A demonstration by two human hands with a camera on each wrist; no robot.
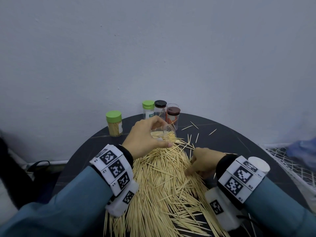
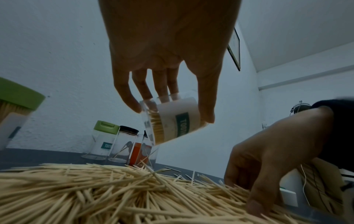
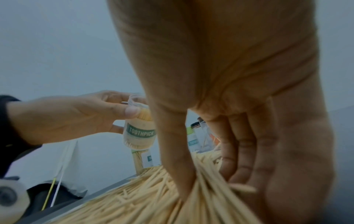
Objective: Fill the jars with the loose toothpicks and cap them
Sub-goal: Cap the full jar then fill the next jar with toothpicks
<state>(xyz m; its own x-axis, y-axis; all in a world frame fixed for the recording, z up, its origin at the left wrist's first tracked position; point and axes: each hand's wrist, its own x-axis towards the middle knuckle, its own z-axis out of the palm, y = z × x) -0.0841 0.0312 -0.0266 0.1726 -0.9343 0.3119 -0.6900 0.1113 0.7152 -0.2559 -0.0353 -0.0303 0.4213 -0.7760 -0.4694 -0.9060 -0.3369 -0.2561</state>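
My left hand [image 1: 145, 135] grips a clear toothpick jar [image 2: 176, 119], uncapped and tilted, partly filled, above the toothpick pile [image 1: 164, 185] on the dark round table [image 1: 239, 142]. My right hand [image 1: 203, 162] pinches a bunch of toothpicks [image 3: 210, 178] from the pile.

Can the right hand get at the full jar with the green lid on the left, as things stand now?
Probably not easily: the right hand is grasping toothpicks, and the left hand with its open jar lies between it and the green-lidded jar.
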